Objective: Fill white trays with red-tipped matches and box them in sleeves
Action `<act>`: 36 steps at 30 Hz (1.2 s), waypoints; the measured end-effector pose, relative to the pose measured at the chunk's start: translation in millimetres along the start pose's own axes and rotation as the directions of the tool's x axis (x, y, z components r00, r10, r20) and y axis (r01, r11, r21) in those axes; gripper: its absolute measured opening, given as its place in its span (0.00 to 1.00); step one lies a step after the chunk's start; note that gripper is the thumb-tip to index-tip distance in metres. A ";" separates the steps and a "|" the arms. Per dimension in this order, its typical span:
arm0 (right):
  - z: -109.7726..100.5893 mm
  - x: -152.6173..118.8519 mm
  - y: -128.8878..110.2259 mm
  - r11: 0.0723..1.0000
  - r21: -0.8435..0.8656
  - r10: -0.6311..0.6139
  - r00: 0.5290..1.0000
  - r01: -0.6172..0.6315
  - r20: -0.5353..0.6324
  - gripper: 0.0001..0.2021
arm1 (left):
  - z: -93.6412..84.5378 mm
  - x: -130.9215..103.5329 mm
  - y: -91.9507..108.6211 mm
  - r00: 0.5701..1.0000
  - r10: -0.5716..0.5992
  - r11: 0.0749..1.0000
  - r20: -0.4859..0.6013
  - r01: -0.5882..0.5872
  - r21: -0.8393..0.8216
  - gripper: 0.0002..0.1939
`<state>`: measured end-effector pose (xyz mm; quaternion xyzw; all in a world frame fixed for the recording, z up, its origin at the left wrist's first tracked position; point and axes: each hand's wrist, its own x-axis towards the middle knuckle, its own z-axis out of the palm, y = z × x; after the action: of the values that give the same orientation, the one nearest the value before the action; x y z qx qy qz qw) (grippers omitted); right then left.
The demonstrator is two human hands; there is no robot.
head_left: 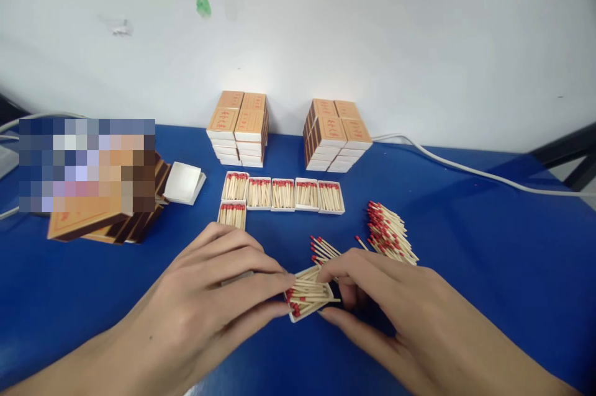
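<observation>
Blue table (488, 228) | matchbox stacks (237, 129) | match-filled trays (283, 195) | loose matches (391, 234) | white cable (465, 169)

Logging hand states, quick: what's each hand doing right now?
Left hand: closed on the left end of the match tray.
Right hand: fingers curled at the tray's right end; grip can't be told.

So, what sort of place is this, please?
Probably an indoor workspace, perhaps a workshop table: a blue tabletop stands against a marked white wall, and it holds matchbox stacks and a heap of loose matches.
</observation>
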<state>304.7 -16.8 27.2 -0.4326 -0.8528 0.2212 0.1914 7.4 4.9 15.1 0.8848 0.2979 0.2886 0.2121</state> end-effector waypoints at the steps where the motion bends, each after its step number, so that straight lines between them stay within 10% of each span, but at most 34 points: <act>1: -0.9 -0.2 1.6 1.000 -0.002 0.007 1.000 -0.007 0.025 0.02 | 0.5 -0.5 0.9 1.000 -0.006 1.000 -0.006 0.007 0.015 0.10; 36: -4.6 -6.0 -0.8 0.957 0.243 0.110 0.974 -0.157 0.197 0.08 | 0.5 1.7 7.1 0.998 -0.040 0.997 0.047 0.043 -0.067 0.10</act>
<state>309.8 -21.2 30.6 -0.4389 -0.7997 0.3805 0.1520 11.8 0.7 19.2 0.8771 0.3012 0.2739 0.2548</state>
